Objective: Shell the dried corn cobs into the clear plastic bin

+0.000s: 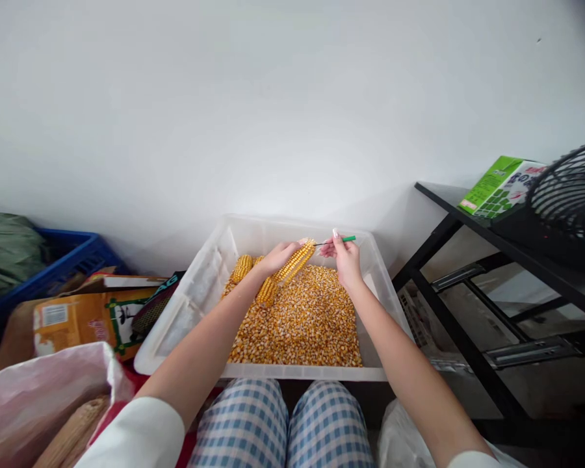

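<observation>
On the far left, a blue crate (75,257) sits against the wall (273,117), with a yellow printed package (80,318) before it. In front, the white sack (63,370) holds a brown husk-like piece and sits near the tub's left edge. The translucent tub (297,372) stands close to the wall, its front rim just above the checked knees (241,422). Inside, whole cobs (242,267) lie at the left on loose kernels (302,325), which stop short of the left wall.

The left hand (279,258) has its fingers closed around a corn cob (295,263), which tilts up to the right, above the kernels and within the rim. To its right, the thin shaft of a green-handled tool (350,238) reaches the cob's upper end; the right hand (344,255) pinches this tool near its handle. Open air separates both hands from the wall. Beyond the right rim, the black stand (461,218) angles close by, carrying a green box (498,185) and a fan (572,188).
</observation>
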`<act>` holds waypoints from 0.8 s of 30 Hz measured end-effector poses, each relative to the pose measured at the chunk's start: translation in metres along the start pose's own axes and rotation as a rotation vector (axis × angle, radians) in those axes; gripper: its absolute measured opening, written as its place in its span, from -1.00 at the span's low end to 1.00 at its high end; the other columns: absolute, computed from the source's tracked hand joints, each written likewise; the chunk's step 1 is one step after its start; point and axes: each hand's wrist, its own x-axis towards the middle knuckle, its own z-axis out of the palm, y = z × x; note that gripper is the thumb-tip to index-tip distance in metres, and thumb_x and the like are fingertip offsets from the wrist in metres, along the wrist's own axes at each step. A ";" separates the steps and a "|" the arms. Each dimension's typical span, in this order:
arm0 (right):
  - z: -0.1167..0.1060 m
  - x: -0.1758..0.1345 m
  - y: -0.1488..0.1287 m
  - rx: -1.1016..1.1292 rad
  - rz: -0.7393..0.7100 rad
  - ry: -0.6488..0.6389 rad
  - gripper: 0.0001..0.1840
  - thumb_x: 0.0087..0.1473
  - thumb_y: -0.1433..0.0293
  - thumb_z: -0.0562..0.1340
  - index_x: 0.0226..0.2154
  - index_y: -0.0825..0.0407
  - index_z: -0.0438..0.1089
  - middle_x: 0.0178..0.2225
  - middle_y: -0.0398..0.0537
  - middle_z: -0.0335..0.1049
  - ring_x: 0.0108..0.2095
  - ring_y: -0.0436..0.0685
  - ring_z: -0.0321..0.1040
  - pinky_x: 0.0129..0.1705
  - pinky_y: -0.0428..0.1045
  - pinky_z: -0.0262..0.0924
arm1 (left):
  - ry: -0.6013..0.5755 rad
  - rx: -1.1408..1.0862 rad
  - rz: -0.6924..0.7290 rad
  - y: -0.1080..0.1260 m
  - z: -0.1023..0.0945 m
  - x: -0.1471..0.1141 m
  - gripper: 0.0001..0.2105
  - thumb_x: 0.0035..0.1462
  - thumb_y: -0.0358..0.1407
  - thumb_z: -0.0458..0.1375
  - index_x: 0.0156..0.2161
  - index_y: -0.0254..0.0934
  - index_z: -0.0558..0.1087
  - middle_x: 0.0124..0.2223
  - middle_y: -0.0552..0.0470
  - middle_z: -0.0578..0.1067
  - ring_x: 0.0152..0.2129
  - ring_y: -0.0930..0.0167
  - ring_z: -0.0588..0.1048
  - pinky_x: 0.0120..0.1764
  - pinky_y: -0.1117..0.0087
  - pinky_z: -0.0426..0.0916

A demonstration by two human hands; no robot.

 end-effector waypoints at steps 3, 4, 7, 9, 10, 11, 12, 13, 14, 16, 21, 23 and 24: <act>0.002 0.000 0.003 0.001 0.025 -0.015 -0.61 -0.11 0.08 0.18 -0.57 0.09 0.29 -0.66 -0.10 0.37 -0.64 -0.01 0.32 -0.57 -0.11 0.23 | -0.004 0.069 0.052 -0.004 -0.001 0.002 -0.49 0.00 0.03 -0.12 -0.30 -0.39 0.45 -0.33 0.00 0.49 -0.36 0.29 0.40 -0.26 0.36 0.26; 0.002 0.000 0.004 -0.003 0.022 -0.016 -0.62 -0.11 0.08 0.18 -0.57 0.09 0.30 -0.67 -0.11 0.37 -0.64 -0.01 0.32 -0.56 -0.10 0.23 | -0.003 0.090 0.070 -0.005 -0.001 0.003 -0.50 0.01 0.03 -0.13 -0.31 -0.38 0.44 -0.32 0.01 0.49 -0.34 0.29 0.39 -0.24 0.37 0.25; 0.001 0.000 0.005 -0.022 0.007 -0.024 -0.63 -0.10 0.09 0.18 -0.56 0.08 0.30 -0.66 -0.11 0.37 -0.65 -0.02 0.31 -0.56 -0.11 0.23 | -0.006 0.140 0.095 -0.006 -0.002 0.005 -0.49 0.02 0.03 -0.15 -0.33 -0.38 0.44 -0.32 0.02 0.48 -0.33 0.30 0.38 -0.26 0.40 0.23; -0.001 0.002 0.006 -0.052 0.024 -0.042 -0.62 -0.09 0.08 0.17 -0.58 0.09 0.29 -0.68 -0.12 0.36 -0.67 -0.04 0.28 -0.59 -0.12 0.20 | -0.021 0.189 0.092 -0.008 -0.001 0.006 -0.50 0.01 0.04 -0.13 -0.35 -0.38 0.44 -0.35 0.02 0.48 -0.35 0.30 0.37 -0.30 0.42 0.22; -0.003 0.003 0.007 -0.070 0.044 -0.053 -0.61 -0.09 0.08 0.16 -0.59 0.08 0.28 -0.69 -0.13 0.34 -0.69 -0.04 0.27 -0.61 -0.13 0.18 | -0.033 0.215 0.092 -0.009 -0.001 0.006 -0.50 0.01 0.04 -0.13 -0.36 -0.37 0.44 -0.36 0.03 0.47 -0.37 0.31 0.37 -0.32 0.42 0.21; -0.005 0.004 0.007 -0.086 0.067 -0.062 -0.60 -0.09 0.07 0.16 -0.60 0.08 0.28 -0.70 -0.14 0.33 -0.71 -0.05 0.25 -0.63 -0.14 0.16 | -0.045 0.236 0.094 -0.010 0.000 0.006 -0.51 0.00 0.04 -0.12 -0.37 -0.36 0.44 -0.38 0.04 0.47 -0.39 0.33 0.37 -0.34 0.43 0.21; -0.007 0.005 0.008 -0.097 0.091 -0.073 -0.60 -0.09 0.07 0.16 -0.61 0.08 0.27 -0.71 -0.15 0.32 -0.72 -0.06 0.24 -0.65 -0.14 0.14 | -0.055 0.253 0.100 -0.011 0.000 0.006 -0.51 0.00 0.05 -0.12 -0.38 -0.36 0.44 -0.41 0.05 0.46 -0.41 0.34 0.36 -0.36 0.44 0.20; -0.008 0.006 0.010 -0.102 0.113 -0.083 -0.59 -0.09 0.07 0.16 -0.62 0.08 0.26 -0.72 -0.15 0.31 -0.73 -0.07 0.23 -0.66 -0.15 0.13 | -0.064 0.268 0.107 -0.013 0.000 0.006 -0.51 0.00 0.05 -0.12 -0.39 -0.35 0.44 -0.43 0.06 0.44 -0.44 0.36 0.36 -0.38 0.45 0.19; -0.010 0.007 0.011 -0.106 0.135 -0.093 -0.59 -0.10 0.06 0.16 -0.63 0.08 0.26 -0.73 -0.16 0.30 -0.73 -0.07 0.22 -0.67 -0.15 0.11 | -0.072 0.283 0.113 -0.014 0.001 0.006 -0.52 0.01 0.04 -0.12 -0.40 -0.35 0.44 -0.46 0.07 0.43 -0.47 0.38 0.35 -0.41 0.47 0.18; -0.012 0.008 0.015 -0.116 0.182 -0.119 -0.58 -0.11 0.05 0.16 -0.64 0.07 0.25 -0.74 -0.17 0.29 -0.75 -0.07 0.21 -0.68 -0.15 0.09 | -0.088 0.317 0.122 -0.017 0.001 0.006 -0.52 0.00 0.04 -0.11 -0.42 -0.35 0.44 -0.50 0.08 0.40 -0.51 0.40 0.33 -0.46 0.48 0.15; -0.013 0.008 0.022 -0.192 0.282 -0.196 -0.56 -0.15 0.02 0.17 -0.66 0.06 0.24 -0.80 -0.22 0.20 -0.80 -0.09 0.12 -0.75 -0.16 0.02 | -0.131 0.407 0.164 -0.019 0.001 0.006 -0.55 -0.02 0.03 -0.06 -0.37 -0.33 0.47 -0.51 0.09 0.40 -0.53 0.41 0.34 -0.48 0.50 0.13; -0.013 0.007 0.023 -0.206 0.285 -0.196 -0.55 -0.16 0.01 0.17 -0.67 0.06 0.23 -0.82 -0.23 0.17 -0.81 -0.09 0.09 -0.76 -0.16 0.00 | -0.110 0.419 0.153 -0.019 0.002 0.007 -0.53 -0.02 0.04 -0.07 -0.37 -0.34 0.47 -0.50 0.08 0.42 -0.52 0.39 0.36 -0.47 0.49 0.15; -0.013 0.008 0.022 -0.208 0.280 -0.180 -0.55 -0.15 0.01 0.17 -0.68 0.06 0.23 -0.82 -0.23 0.16 -0.82 -0.10 0.08 -0.76 -0.17 -0.01 | -0.092 0.409 0.143 -0.019 0.001 0.008 -0.52 -0.02 0.04 -0.08 -0.37 -0.34 0.47 -0.48 0.07 0.43 -0.50 0.38 0.37 -0.45 0.48 0.17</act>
